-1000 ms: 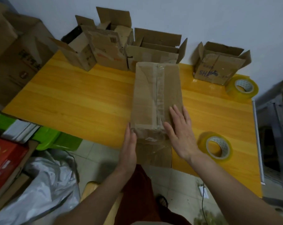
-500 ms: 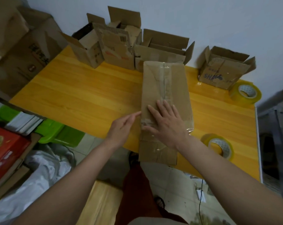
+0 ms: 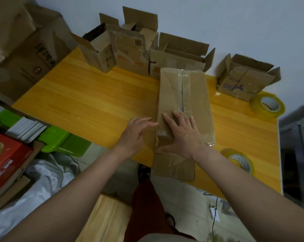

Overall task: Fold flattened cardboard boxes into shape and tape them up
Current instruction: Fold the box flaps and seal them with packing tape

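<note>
Your right hand (image 3: pixel 181 135) presses spread fingers flat on the light, creasable cardboard box (image 3: pixel 183 109) — left hand (image 3: pixel 135 133) open beside it — grip its stiff long edges.

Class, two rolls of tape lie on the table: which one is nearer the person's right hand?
The tape roll at the table's near edge, beside the right wrist; the other lies farther back.

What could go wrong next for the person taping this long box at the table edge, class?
1. The box overhangs the table near edge; the right hand presses flat near that end, so it may tip off.
2. The nearer tape roll lies at the same edge by the right forearm; it could be knocked off.
3. The left hand only touches the box's side, so it may slide.
</note>
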{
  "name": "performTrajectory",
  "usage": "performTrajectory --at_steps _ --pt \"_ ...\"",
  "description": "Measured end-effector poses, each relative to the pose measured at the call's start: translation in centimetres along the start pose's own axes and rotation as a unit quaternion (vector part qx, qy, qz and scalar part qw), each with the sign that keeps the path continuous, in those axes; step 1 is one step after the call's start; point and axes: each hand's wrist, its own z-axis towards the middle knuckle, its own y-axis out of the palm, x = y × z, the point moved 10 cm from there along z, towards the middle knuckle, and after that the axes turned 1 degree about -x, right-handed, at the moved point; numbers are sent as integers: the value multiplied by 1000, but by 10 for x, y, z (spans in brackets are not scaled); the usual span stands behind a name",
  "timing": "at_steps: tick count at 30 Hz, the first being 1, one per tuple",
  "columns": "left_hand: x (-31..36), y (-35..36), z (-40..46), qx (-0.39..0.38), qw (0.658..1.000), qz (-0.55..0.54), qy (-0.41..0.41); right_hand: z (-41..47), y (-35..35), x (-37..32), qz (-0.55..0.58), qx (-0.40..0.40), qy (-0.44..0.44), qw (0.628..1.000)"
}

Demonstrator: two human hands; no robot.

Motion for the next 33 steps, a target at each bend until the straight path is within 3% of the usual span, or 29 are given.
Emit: performTrajectory --at_steps 2,4,7,9,17,25,27,30,33 --pt "-3 3 0 -3 999 -27 -25 1 -6 -2 19 26 6 999" --pt "-21 8 -2 19 980 -155 -127 0 -8 -4 13 52 7 999" --pt "-45 42 -18 -13 878 -377 -295 -2 -8 -1 24 61 6 998" --pt "-45 58 -22 -45 859 -414 -297 -1 -8 1 31 62 4 998" --pt "-42 57 -17 -24 875 -409 -256 -1 -7 1 20 66 4 998" --pt "-28 22 -11 21 952 -253 -170 -3 -4 -1 -2 70 1 998" --pt "-28 25 -8 2 946 -280 -164 -3 -4 0 -4 67 0 998" --pt "-38 36 -9 -37 910 -365 -194 -2 -5 0 0 68 2 998" --pt "-55 36 -7 -11 916 -335 -220 -3 -3 -1 -3 64 1 998"
